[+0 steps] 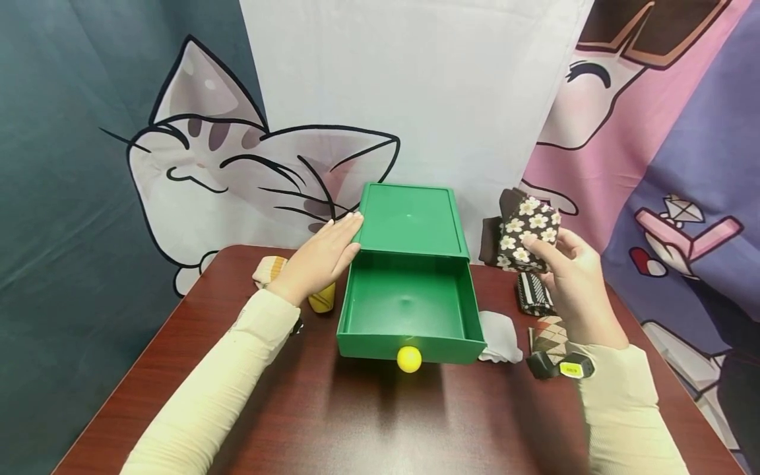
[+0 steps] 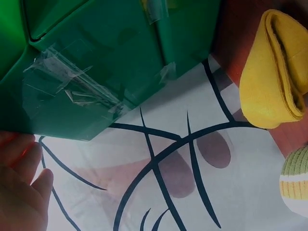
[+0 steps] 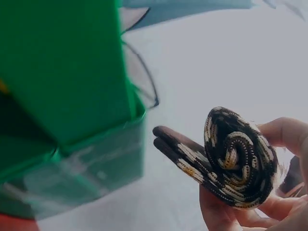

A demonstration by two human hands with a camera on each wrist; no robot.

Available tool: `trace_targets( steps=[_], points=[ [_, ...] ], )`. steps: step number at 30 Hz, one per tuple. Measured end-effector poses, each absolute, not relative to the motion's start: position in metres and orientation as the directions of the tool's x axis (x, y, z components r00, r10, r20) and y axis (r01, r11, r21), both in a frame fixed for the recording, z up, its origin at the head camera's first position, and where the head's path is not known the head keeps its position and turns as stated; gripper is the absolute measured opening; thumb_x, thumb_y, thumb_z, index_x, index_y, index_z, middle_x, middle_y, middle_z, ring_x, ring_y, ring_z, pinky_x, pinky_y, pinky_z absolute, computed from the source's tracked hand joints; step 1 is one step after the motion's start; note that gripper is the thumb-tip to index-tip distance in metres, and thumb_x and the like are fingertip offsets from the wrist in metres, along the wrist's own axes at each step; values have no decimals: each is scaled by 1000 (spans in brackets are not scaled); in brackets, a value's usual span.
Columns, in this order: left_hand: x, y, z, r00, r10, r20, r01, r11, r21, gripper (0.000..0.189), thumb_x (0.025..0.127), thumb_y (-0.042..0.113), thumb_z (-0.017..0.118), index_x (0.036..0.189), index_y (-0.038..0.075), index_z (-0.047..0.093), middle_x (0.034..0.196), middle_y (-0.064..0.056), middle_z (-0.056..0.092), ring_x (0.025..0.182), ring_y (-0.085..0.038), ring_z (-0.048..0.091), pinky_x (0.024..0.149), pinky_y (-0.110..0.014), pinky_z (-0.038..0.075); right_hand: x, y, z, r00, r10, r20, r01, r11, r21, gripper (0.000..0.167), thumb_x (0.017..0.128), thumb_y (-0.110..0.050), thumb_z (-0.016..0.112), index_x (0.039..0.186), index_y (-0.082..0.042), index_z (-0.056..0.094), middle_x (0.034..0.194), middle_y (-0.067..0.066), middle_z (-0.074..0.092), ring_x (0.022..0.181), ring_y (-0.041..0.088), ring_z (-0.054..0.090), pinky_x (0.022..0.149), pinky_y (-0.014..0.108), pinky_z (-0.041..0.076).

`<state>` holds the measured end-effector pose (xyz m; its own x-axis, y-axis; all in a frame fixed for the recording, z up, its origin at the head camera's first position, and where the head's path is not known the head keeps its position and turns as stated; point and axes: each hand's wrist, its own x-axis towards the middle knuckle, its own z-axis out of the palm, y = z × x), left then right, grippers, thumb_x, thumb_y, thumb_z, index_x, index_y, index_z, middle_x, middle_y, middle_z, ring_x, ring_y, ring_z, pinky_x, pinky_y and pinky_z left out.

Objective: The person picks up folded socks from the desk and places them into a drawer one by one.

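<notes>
In the head view, my right hand (image 1: 578,290) holds a folded pair of dark socks (image 1: 528,234) with white flowers, raised to the right of a green drawer box (image 1: 410,221). The right wrist view shows the socks' rolled end (image 3: 236,159) between thumb and fingers. The box's drawer (image 1: 410,346) is pulled out, with bare floor visible inside and a yellow round knob (image 1: 409,359) on its front. My left hand (image 1: 317,260) has its fingers extended, and their tips touch the box's upper left edge. Part of that hand (image 2: 24,180) also shows in the left wrist view.
Left of the box lie a yellow sock bundle (image 1: 322,300) and a cream-and-orange striped one (image 1: 270,269). To the right are a pale grey bundle (image 1: 500,336), a black-and-white striped one (image 1: 533,295) and a tan diamond-patterned one (image 1: 549,335). A printed curtain (image 1: 415,86) hangs behind the table.
</notes>
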<state>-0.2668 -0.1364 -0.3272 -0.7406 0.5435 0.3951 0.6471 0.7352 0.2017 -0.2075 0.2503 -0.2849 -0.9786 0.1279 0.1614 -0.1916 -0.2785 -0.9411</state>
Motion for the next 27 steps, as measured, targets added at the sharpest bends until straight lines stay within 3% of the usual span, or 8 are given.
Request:
trace_targets(
  steps=[4, 11, 18, 27],
  points=[
    [-267, -137, -327, -735, 548, 399, 651, 734, 192, 55, 111, 28, 39, 157, -1, 31, 163, -14, 33, 151, -30, 28, 126, -43, 15, -198, 242, -273, -970, 94, 225, -243, -360, -901, 27, 93, 2, 70, 117, -8, 68, 108, 3, 71, 88, 12, 70, 70, 22, 58],
    [-268, -138, -327, -730, 553, 401, 655, 734, 181, 55, 111, 28, 39, 157, -1, 32, 162, -14, 33, 151, -30, 29, 126, -44, 16, -186, 225, -257, -962, -3, 274, -246, -435, -866, 32, 95, 10, 59, 122, -5, 64, 121, 4, 64, 108, 13, 61, 88, 23, 54],
    [-266, -138, -326, -731, 552, 401, 656, 730, 192, 55, 111, 28, 39, 157, -1, 32, 162, -14, 33, 151, -29, 28, 126, -43, 16, -181, 206, -245, -967, -139, 211, -142, -390, -910, 35, 98, 3, 59, 131, -8, 61, 126, 3, 66, 111, 14, 64, 86, 29, 56],
    [-267, -137, -327, -735, 550, 397, 653, 732, 195, 55, 111, 29, 39, 158, 0, 31, 163, -12, 32, 153, -25, 25, 127, -40, 14, -182, 179, -241, -952, -302, 47, 38, -270, -962, 50, 96, -2, 58, 143, 0, 40, 121, 6, 65, 104, 16, 68, 87, 31, 58]
  ],
)
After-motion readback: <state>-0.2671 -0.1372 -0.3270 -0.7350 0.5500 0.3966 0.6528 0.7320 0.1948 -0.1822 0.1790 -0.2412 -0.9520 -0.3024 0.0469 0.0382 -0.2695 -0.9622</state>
